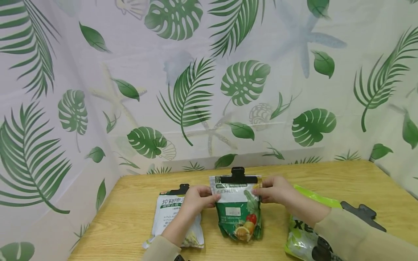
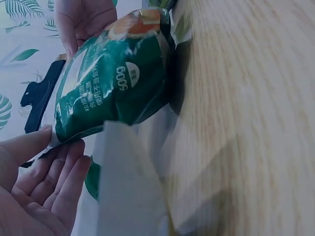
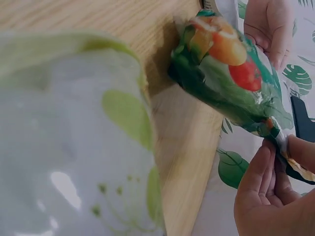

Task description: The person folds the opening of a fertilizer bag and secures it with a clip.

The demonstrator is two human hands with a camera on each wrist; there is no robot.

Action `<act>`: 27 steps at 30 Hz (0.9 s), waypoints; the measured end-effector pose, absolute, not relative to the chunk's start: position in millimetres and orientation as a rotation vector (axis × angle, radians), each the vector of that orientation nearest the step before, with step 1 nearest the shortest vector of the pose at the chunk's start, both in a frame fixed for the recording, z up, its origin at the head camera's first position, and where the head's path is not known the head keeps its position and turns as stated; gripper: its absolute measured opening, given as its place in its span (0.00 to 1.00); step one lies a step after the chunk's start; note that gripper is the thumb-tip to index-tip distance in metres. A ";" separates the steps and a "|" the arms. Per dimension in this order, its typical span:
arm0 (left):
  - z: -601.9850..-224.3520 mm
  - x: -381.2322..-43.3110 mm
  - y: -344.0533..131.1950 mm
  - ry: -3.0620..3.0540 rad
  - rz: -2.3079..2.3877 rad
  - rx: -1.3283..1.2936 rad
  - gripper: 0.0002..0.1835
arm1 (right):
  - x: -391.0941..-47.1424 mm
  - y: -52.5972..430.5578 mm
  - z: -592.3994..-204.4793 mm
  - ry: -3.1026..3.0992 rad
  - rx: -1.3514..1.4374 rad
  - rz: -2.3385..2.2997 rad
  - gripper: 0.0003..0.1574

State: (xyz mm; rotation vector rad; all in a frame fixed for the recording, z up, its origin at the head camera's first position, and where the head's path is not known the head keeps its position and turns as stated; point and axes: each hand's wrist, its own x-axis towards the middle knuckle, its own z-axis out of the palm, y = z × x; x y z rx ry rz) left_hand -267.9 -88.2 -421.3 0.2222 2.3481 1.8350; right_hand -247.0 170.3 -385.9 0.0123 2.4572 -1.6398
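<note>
A green and white bag [image 1: 240, 212] with vegetable and fruit pictures stands upright on the table in the head view, a black clip [image 1: 238, 176] across its top. My left hand [image 1: 198, 198] pinches the bag's upper left edge between thumb and fingers. At the upper right edge, my right hand [image 1: 277, 192] pinches it the same way, just below the clip's end. The left wrist view shows the bag's green lower front [image 2: 113, 88] marked 500g. Tomato and orange pictures on the bag [image 3: 231, 64] face the right wrist view.
Left of the bag lies a white bag [image 1: 163, 217] with its own black clip [image 1: 180, 190], partly behind my left arm. A lime-green bag [image 1: 294, 232] with black clips lies under my right forearm. A leaf-patterned cloth [image 1: 209, 108] hangs behind the wooden table [image 1: 111, 224].
</note>
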 end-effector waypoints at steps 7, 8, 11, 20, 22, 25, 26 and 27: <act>-422.1 -268.2 -87.9 2.352 1.821 0.235 0.12 | -247.0 169.1 -390.9 2.412 0.074 -1.642 0.15; -423.1 -268.7 -87.8 2.360 1.806 0.232 0.12 | -247.2 168.9 -392.1 2.395 0.089 -1.652 0.15; -427.0 -270.4 -87.3 2.375 1.757 0.209 0.12 | -247.7 168.6 -396.5 2.338 0.147 -1.686 0.15; -435.0 -274.5 -82.0 2.373 1.759 0.184 0.11 | -251.0 168.2 -402.7 2.281 0.185 -1.674 0.21; -435.8 -275.3 -81.0 2.368 1.764 0.172 0.11 | -253.1 167.8 -403.4 2.276 0.184 -1.656 0.22; -436.1 -275.8 -80.6 2.392 1.733 0.162 0.11 | -255.9 167.4 -405.5 2.274 0.173 -1.627 0.19; -435.8 -275.8 -80.5 2.407 1.709 0.163 0.11 | -256.4 167.0 -406.5 2.268 0.177 -1.621 0.17; -435.4 -275.8 -80.5 2.422 1.685 0.165 0.11 | -256.7 166.8 -407.5 2.265 0.170 -1.611 0.17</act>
